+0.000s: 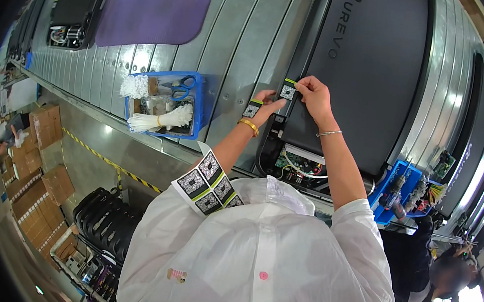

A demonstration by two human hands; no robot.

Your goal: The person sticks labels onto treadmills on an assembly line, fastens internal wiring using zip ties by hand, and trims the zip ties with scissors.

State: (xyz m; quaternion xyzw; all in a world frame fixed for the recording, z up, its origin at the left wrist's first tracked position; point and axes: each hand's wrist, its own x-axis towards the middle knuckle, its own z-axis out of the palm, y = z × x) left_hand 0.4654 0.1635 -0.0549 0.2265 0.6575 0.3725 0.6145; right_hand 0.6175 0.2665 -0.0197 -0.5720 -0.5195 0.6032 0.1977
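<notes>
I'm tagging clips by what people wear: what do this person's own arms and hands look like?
Both hands are ungloved. The left hand has a shiny gold-coloured bracelet at the wrist; the right hand has a thin silver-coloured bracelet. The loose white fabric right sleeve leaves the forearm uncovered; the matching left sleeve is partly hidden.

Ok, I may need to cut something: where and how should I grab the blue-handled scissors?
Probably by the blue handle loops, from above: the scissors lie atop the contents of the blue tray, whose walls hinder a sideways grab. The loops sit toward the tray end nearest your left hand.
</notes>
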